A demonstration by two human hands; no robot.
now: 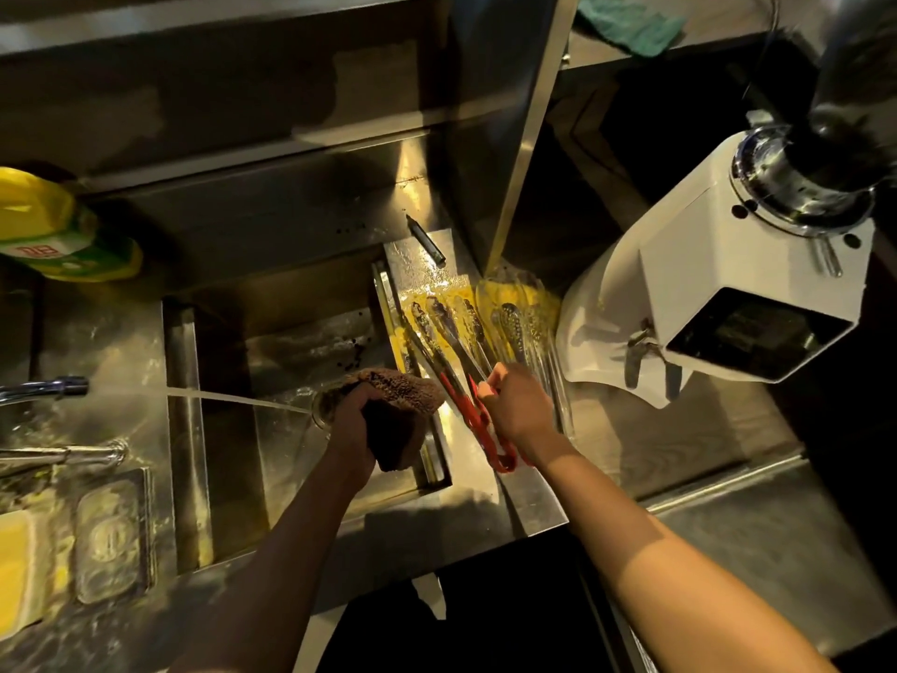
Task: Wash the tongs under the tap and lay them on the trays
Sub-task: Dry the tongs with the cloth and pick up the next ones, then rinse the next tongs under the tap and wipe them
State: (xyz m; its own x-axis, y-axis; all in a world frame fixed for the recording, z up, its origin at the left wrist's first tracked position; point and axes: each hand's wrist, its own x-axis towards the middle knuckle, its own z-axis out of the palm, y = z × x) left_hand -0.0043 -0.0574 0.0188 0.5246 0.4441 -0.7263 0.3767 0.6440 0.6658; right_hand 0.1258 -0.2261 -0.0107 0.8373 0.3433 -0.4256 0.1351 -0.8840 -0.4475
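My right hand (517,405) grips red-handled tongs (473,420) that lie on the wet steel ledge right of the sink, steel tips pointing away from me. More steel tongs (517,327) lie side by side on the yellow trays (490,293) just beyond. My left hand (352,420) holds a dark brown sponge (403,395) over the sink's right side. The tap (58,387) at the left sends a thin stream across the basin to the drain (321,405) beside my left hand.
A yellow-green dish soap bottle (53,230) stands at the back left. A white machine (718,293) fills the counter at the right. A black pen (427,238) lies behind the trays. The sink basin (272,342) is steel. A green cloth (636,21) lies on a shelf.
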